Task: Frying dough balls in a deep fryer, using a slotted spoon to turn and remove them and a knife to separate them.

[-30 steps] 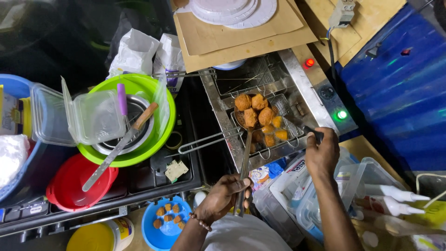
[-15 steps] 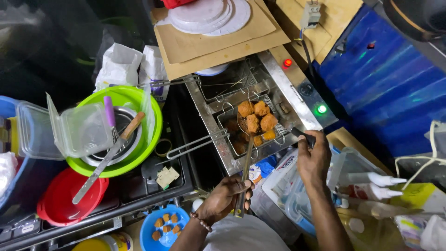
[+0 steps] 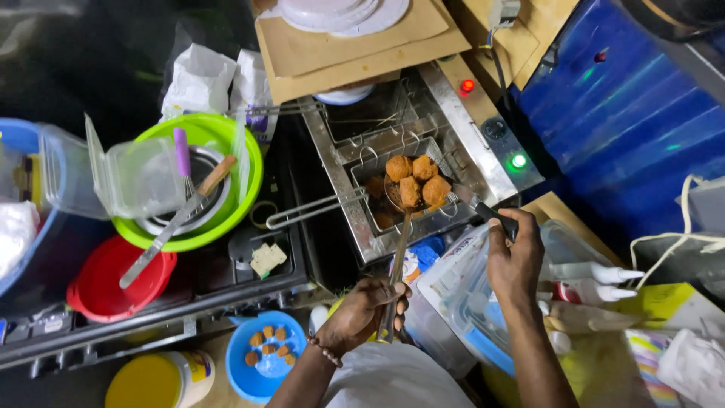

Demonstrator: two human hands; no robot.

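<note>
Fritters (image 3: 414,181) in fryer basket (image 3: 370,162), beyond left hand (image 3: 362,313), right hand (image 3: 513,257)

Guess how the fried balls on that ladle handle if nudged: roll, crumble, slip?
The fried balls are round and heaped loosely on the shallow ladle, so they probably roll off if it tilts. Their golden crust looks firm, so crumbling seems unlikely. Fresh from the fryer, they are probably oily and slippery.
</note>
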